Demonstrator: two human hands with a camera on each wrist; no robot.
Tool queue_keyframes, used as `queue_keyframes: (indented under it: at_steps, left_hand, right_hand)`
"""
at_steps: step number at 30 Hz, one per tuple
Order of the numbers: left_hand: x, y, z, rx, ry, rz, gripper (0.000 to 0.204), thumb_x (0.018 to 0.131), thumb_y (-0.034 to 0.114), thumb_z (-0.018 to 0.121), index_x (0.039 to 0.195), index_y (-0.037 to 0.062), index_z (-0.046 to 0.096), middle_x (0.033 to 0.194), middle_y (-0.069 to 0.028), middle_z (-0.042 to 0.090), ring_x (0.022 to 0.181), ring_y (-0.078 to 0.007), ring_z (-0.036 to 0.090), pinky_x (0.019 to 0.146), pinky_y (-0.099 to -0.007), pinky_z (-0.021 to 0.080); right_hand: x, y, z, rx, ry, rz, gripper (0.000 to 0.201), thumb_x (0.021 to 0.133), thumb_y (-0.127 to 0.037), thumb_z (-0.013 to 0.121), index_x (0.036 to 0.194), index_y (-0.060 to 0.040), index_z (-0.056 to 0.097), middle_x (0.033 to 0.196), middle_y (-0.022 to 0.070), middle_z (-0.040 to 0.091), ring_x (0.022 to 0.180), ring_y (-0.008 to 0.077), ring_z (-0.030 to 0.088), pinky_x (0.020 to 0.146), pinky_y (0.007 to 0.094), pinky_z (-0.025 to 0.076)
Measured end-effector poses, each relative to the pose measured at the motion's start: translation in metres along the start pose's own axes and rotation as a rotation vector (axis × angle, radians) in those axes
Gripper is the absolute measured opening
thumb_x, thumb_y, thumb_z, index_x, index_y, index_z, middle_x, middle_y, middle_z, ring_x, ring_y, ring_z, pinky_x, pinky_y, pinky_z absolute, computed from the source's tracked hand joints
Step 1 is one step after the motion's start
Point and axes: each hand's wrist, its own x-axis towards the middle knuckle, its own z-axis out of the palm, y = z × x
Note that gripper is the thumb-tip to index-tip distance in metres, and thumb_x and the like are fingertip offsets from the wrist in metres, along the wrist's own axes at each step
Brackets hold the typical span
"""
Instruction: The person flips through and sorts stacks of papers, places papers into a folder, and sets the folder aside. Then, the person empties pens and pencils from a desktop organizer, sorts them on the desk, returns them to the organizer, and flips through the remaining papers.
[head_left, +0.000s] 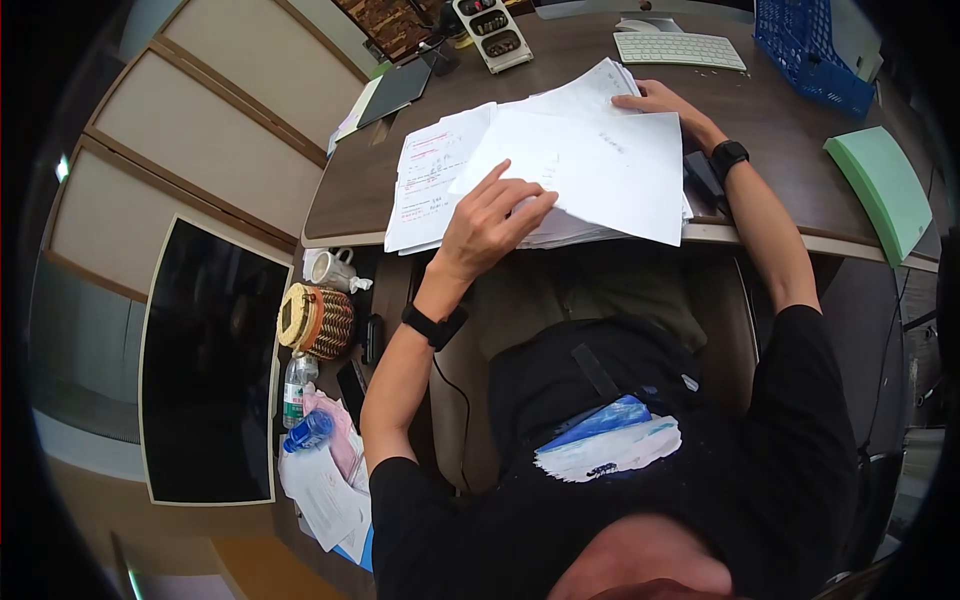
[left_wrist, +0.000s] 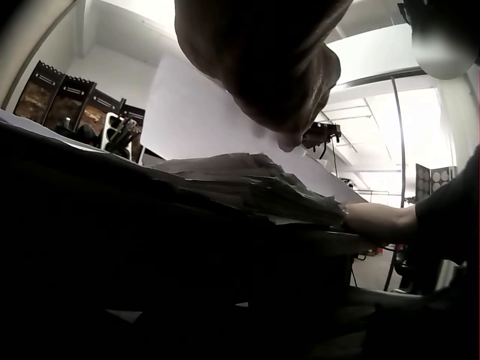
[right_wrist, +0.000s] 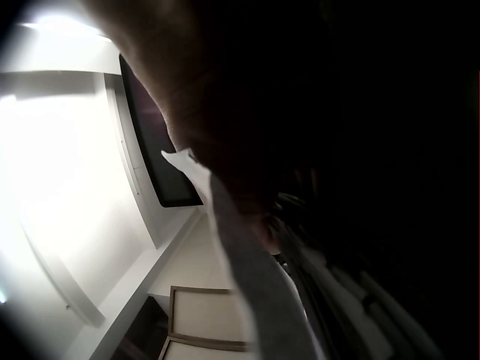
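Note:
A thick stack of papers lies along the desk's front edge, some pages carrying red and dark handwriting. Over it, a large white sheet is raised and curved. My left hand pinches that sheet's lower edge between thumb and fingers, its index finger extended. In the left wrist view the sheet stands up beyond the hand. At the stack's upper right, my right hand rests its extended fingers on the papers; its thumb is hidden. The right wrist view is dark, with a paper edge beside the hand.
Behind the papers are a keyboard, a white holder and a blue basket. A green box-like object is at right. On the left stand a mug, a woven basket and a bottle.

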Motion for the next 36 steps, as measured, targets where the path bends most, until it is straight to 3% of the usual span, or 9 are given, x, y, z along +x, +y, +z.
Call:
queue_keyframes:
  at_steps: [5,9,10,12,16,21,24,31,36]
  left_hand:
    - [0.006,-0.02,0.005,0.039,0.079,-0.104,0.026,0.087,0.004,0.083,0.111,0.0137,0.08,0.094,-0.0042,0.078,0.084,-0.0268,0.076,0.094,-0.0473,0.065]
    - [0.021,-0.037,-0.023,-0.061,0.351,-0.771,0.016,0.107,0.02,0.074,0.117,0.0075,0.078,0.089,-0.001,0.078,0.076,-0.0107,0.072,0.069,-0.028,0.056]
    - [0.022,-0.059,-0.025,-0.132,0.57,-0.775,0.018,0.107,0.021,0.074,0.115,0.0054,0.076,0.086,-0.0013,0.078,0.069,-0.0078,0.066,0.062,-0.0282,0.053]
    - [0.02,-0.081,-0.055,-0.28,0.601,-1.092,0.029,0.109,0.025,0.073,0.115,-0.0031,0.074,0.087,-0.0056,0.078,0.078,-0.0061,0.065,0.074,-0.0254,0.053]
    - [-0.036,-0.149,-0.066,-0.416,0.664,-1.156,0.029,0.107,0.023,0.074,0.119,-0.003,0.075,0.099,-0.0124,0.082,0.09,-0.01,0.071,0.082,-0.0279,0.055]
    - [-0.114,-0.189,-0.052,-0.08,0.417,-1.318,0.033,0.104,0.019,0.073,0.126,-0.0058,0.074,0.111,-0.0169,0.08,0.102,-0.0155,0.071,0.091,-0.0317,0.055]
    - [-0.13,-0.181,-0.038,-0.363,0.554,-1.368,0.033,0.103,0.018,0.073,0.126,-0.0057,0.074,0.111,-0.0149,0.08,0.102,-0.0158,0.072,0.092,-0.0316,0.056]
    - [-0.096,-0.179,-0.059,-0.299,0.437,-1.243,0.029,0.103,0.015,0.073,0.126,-0.003,0.074,0.112,-0.0146,0.08,0.1,-0.0158,0.073,0.091,-0.0303,0.056]
    - [-0.007,-0.128,-0.095,-0.05,0.482,-0.767,0.029,0.099,0.002,0.074,0.127,-0.002,0.071,0.121,-0.0108,0.08,0.118,-0.0236,0.075,0.11,-0.0366,0.055]
  right_hand:
    - [-0.002,-0.002,0.0,0.018,0.012,0.006,0.066,0.096,-0.05,0.075,0.134,0.0044,0.073,0.108,0.0117,0.076,0.097,0.0182,0.071,0.088,0.0306,0.054]
    - [-0.003,0.0,-0.001,0.004,0.03,-0.097,0.064,0.098,-0.047,0.074,0.135,0.0064,0.071,0.113,0.0133,0.077,0.098,0.0183,0.071,0.091,0.0313,0.055]
    - [-0.004,-0.003,0.001,0.018,0.027,-0.051,0.065,0.1,-0.045,0.075,0.137,0.0077,0.068,0.115,0.0139,0.077,0.098,0.0176,0.072,0.093,0.0307,0.055]
    - [-0.002,-0.001,0.002,0.062,0.008,-0.007,0.065,0.1,-0.043,0.076,0.139,0.0094,0.066,0.119,0.0152,0.076,0.098,0.0165,0.072,0.093,0.0295,0.056]
    - [0.002,0.007,0.004,0.095,0.018,-0.004,0.067,0.1,-0.044,0.076,0.138,0.0096,0.066,0.118,0.015,0.076,0.097,0.0159,0.073,0.091,0.0293,0.057]
    - [0.002,0.008,0.003,0.057,0.028,-0.012,0.065,0.1,-0.047,0.073,0.137,0.0069,0.069,0.114,0.0139,0.077,0.097,0.0184,0.072,0.092,0.0323,0.055]
    - [0.001,0.005,0.002,0.039,0.033,-0.011,0.065,0.1,-0.047,0.073,0.137,0.0066,0.069,0.113,0.0134,0.077,0.097,0.0183,0.072,0.091,0.0324,0.055]
    - [0.001,0.003,0.002,0.03,0.013,0.012,0.065,0.099,-0.047,0.074,0.136,0.0065,0.07,0.112,0.0122,0.077,0.097,0.0182,0.072,0.091,0.0324,0.055]
    - [0.005,0.009,0.003,0.056,0.022,-0.044,0.063,0.101,-0.046,0.076,0.131,0.0095,0.069,0.111,0.0106,0.077,0.092,0.0128,0.071,0.085,0.0285,0.057]
